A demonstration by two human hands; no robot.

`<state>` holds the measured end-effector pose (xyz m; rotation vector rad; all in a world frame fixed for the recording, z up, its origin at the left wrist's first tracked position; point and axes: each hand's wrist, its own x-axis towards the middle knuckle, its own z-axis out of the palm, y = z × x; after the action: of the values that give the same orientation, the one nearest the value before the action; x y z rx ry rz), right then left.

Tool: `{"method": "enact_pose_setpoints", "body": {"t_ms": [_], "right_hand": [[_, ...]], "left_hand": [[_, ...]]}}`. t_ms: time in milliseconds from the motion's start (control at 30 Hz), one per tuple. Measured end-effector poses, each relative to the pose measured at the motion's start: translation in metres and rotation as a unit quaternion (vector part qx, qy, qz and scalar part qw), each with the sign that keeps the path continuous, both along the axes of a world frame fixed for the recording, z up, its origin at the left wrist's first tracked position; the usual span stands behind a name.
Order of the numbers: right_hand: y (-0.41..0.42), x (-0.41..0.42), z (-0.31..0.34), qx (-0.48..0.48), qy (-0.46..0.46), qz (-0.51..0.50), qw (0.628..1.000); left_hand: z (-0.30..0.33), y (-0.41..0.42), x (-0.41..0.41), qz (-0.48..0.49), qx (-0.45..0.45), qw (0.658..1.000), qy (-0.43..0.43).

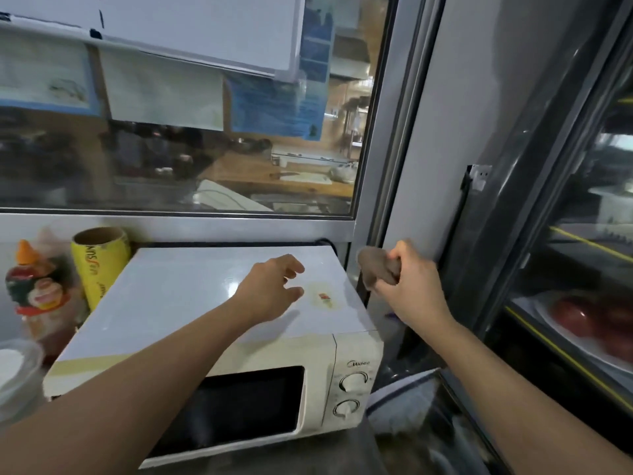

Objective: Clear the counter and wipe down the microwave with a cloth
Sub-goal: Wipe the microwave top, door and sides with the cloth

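Observation:
A white microwave (178, 296) with a dark door window and two knobs stands on the counter in front of me. Its flat top carries a yellowish stain with a small red sticker (323, 297) near the right rear. My left hand (274, 289) hovers over the top just left of that stain, fingers loosely spread and holding nothing. My right hand (411, 286) is raised beside the microwave's right rear corner and grips a bunched brown cloth (375, 267).
Left of the microwave stand a yellow roll of wrap (99, 265), a sauce bottle with an orange cap (34, 289) and a clear lidded tub (17, 371). A glass-fronted display fridge (565, 269) holding red produce fills the right. A window lies behind.

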<state>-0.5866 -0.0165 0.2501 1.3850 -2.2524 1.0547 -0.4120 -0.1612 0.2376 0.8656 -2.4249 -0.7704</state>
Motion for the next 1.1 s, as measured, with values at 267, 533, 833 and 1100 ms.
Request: {"method": "enact_pose_setpoints", "body": {"t_ms": [267, 533, 833, 1100], "right_hand": [[-0.007, -0.019, -0.054, 0.183, -0.195, 0.157, 0.951], [-0.036, -0.001, -0.068, 0.251, -0.085, 0.105, 0.958], [-0.059, -0.011, -0.096, 0.270, 0.042, 0.104, 0.956], [-0.147, -0.057, -0.092, 0.275, -0.017, 0.107, 0.955]], "left_hand": [[-0.034, -0.020, -0.010, 0.024, -0.039, 0.997, -0.070], [-0.042, -0.040, -0.026, 0.023, -0.067, 0.991, -0.114], [-0.064, -0.092, -0.051, 0.068, -0.115, 0.971, -0.199], [-0.068, -0.137, -0.060, 0.090, -0.097, 0.959, -0.252]]}}
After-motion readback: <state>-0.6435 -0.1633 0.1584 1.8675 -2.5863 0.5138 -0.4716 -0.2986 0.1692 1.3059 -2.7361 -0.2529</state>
